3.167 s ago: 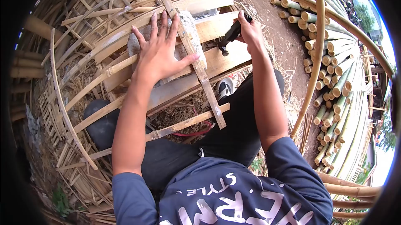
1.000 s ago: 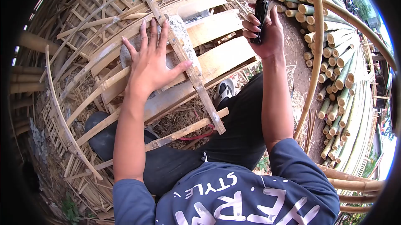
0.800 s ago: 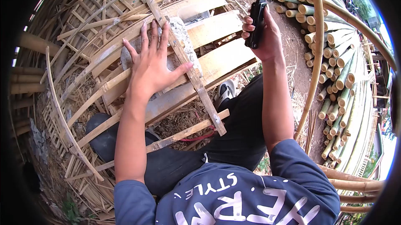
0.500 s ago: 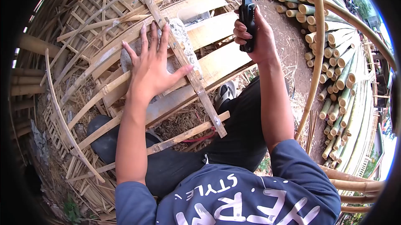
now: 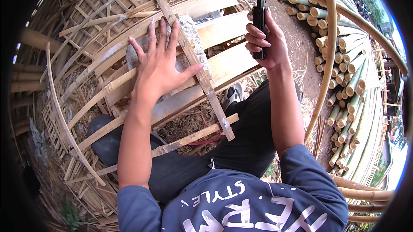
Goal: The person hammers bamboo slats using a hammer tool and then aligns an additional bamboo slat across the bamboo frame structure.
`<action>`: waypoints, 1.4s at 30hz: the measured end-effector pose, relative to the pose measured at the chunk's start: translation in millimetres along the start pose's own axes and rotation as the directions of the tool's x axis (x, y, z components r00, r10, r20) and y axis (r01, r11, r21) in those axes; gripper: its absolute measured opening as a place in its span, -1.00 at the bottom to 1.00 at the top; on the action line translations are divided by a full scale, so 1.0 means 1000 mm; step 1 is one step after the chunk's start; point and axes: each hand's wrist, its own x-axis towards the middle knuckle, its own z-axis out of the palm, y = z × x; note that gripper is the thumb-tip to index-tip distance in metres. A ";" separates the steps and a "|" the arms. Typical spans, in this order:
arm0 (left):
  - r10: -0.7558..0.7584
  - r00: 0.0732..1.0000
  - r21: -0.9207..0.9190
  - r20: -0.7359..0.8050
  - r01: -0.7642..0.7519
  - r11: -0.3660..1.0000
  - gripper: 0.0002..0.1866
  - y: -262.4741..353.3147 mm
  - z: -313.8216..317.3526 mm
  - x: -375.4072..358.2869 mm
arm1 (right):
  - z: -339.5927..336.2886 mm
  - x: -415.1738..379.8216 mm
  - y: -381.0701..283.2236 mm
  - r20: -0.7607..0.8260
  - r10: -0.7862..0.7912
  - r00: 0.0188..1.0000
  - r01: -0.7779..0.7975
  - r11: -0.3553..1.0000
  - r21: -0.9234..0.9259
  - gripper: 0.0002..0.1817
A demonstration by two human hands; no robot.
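Note:
My right hand (image 5: 272,42) is wrapped round the black handle of a small hammer (image 5: 259,17), raised upright with its head at the top. The hammer looks like a folding multi-tool. My left hand (image 5: 158,66) lies spread over a bamboo lattice frame, fingers apart, its fingertips and thumb against a long bamboo strip (image 5: 188,51). That strip crosses the other slats diagonally, and small nail-like specks show along it. Beneath the strip and my left hand sits a rough grey concrete block (image 5: 194,38), partly hidden. A lower bamboo strip (image 5: 195,138) meets the diagonal one near my leg.
A low plank platform (image 5: 232,62) supports the block, with a clear plastic box (image 5: 202,15) of small dark items on it. Cut bamboo poles (image 5: 352,77) are stacked on the right. A curved bamboo pole (image 5: 330,55) rises beside my right arm. Woven lattice (image 5: 92,14) lies left.
The hammer has turned in my right hand, so its round striking face now points more toward me. My left hand stays on the bamboo strip; the whole view has shifted slightly.

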 end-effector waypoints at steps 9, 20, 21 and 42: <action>-0.011 1.000 0.021 0.014 0.010 1.000 0.29 0.001 -0.001 0.000 | 0.016 0.000 0.005 -0.051 0.010 0.999 -0.016 0.994 -0.112 -0.44; -0.006 1.000 0.019 0.007 0.006 1.000 0.30 0.000 -0.001 0.000 | 0.023 0.007 0.021 -0.151 -0.228 0.962 0.073 0.747 -0.660 -0.72; -0.008 1.000 0.022 0.011 0.007 1.000 0.30 0.001 -0.001 0.000 | 0.023 0.006 0.021 -0.157 -0.213 0.964 0.060 0.755 -0.653 -0.72; 0.005 1.000 0.019 -0.005 -0.005 1.000 0.30 0.000 0.001 0.000 | 0.019 0.004 0.020 -0.138 -0.037 0.990 -0.009 0.947 -0.322 -0.46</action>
